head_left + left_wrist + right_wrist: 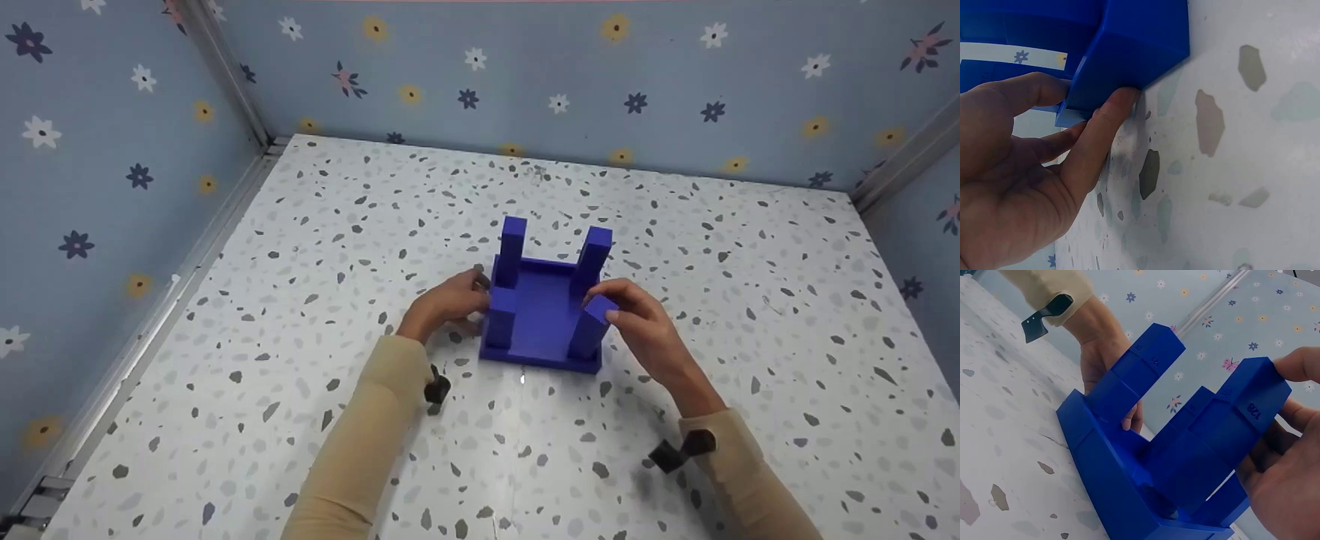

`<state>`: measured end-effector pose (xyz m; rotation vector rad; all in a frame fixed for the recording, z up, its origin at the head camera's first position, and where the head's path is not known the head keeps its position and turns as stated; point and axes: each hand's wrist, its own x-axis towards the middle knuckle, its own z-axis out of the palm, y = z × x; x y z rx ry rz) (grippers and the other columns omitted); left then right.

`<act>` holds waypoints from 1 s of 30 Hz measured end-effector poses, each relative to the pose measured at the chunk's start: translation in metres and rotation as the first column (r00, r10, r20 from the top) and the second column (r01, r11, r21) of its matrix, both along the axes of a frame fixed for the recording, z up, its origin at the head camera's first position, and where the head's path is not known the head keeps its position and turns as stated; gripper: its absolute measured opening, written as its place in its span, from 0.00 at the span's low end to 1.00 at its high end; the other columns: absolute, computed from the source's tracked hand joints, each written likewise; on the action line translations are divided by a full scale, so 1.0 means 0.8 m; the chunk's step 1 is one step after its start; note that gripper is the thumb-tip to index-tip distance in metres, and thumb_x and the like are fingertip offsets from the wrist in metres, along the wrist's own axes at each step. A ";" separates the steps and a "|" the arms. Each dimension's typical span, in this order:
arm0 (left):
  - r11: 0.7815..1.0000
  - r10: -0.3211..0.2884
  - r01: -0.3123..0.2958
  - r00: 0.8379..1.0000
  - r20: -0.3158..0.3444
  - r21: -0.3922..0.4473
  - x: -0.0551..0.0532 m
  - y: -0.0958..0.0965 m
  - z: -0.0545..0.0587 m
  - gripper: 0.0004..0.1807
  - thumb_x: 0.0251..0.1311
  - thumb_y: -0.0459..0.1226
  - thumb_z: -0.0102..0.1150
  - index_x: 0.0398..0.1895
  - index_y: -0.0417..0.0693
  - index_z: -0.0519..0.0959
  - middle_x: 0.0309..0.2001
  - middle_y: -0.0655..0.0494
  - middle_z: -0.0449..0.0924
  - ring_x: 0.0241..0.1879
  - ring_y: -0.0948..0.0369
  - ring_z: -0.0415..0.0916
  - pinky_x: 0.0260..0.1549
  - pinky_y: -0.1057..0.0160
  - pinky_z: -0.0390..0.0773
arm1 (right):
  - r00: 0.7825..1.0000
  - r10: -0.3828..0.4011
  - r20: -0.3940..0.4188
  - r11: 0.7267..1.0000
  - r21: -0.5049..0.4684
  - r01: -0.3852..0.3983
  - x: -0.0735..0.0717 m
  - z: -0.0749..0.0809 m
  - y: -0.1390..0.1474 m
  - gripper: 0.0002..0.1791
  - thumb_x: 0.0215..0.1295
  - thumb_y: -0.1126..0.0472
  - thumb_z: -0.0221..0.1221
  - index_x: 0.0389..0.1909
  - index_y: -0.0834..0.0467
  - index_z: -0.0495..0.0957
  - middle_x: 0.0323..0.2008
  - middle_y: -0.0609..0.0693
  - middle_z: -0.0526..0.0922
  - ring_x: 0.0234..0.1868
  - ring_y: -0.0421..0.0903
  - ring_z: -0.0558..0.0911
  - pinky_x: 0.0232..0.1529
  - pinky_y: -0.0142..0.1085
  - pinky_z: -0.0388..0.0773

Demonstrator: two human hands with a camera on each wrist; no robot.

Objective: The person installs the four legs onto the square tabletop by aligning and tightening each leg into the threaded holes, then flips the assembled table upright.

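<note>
A square blue tray [544,315] with low walls lies on the table, and several square blue posts stand at its corners. My right hand [649,330] pinches the top of the near right post [592,326] between thumb and fingers. This post leans a little and carries the digits "128" in the right wrist view [1241,405]. At the tray's left side, my left hand [450,300] grips the wall, its fingers on both sides of the edge in the left wrist view [1089,121]. The near left post [501,319] stands close by those fingers.
The far left post [512,247] and far right post [592,255] rise from the back corners. A white speckled table [337,225] surrounds the tray. Flower-patterned blue walls [525,67] enclose it at the back and sides. Black devices [682,450] sit on both wrists.
</note>
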<state>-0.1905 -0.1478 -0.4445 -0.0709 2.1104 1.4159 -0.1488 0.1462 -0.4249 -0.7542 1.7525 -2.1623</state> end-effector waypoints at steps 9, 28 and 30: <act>1.000 -0.002 0.002 1.000 0.002 -0.003 0.001 -0.001 0.000 0.31 0.59 0.35 0.51 0.67 0.42 0.59 0.54 0.45 0.73 0.49 0.53 0.78 0.38 0.58 0.84 | 0.996 -0.078 0.031 0.996 0.045 0.077 0.002 -0.001 0.001 0.14 0.61 0.72 0.50 0.48 0.64 0.71 0.48 0.52 0.75 0.50 0.44 0.73 0.52 0.32 0.72; 1.000 -0.008 0.008 1.000 0.013 -0.024 0.000 -0.002 0.000 0.32 0.61 0.37 0.51 0.69 0.45 0.57 0.55 0.45 0.75 0.41 0.52 0.82 0.31 0.55 0.83 | 0.981 -0.183 -0.063 0.972 0.139 0.190 0.006 0.000 0.002 0.17 0.59 0.73 0.58 0.48 0.71 0.66 0.46 0.52 0.74 0.46 0.44 0.75 0.46 0.31 0.75; 1.000 -0.006 0.006 1.000 0.018 -0.020 0.000 -0.002 0.000 0.33 0.61 0.37 0.51 0.70 0.45 0.57 0.55 0.45 0.74 0.42 0.52 0.82 0.32 0.56 0.84 | 0.976 -0.202 -0.081 0.966 0.148 0.212 0.006 0.000 0.001 0.18 0.58 0.74 0.59 0.48 0.72 0.66 0.45 0.53 0.74 0.47 0.44 0.75 0.48 0.32 0.75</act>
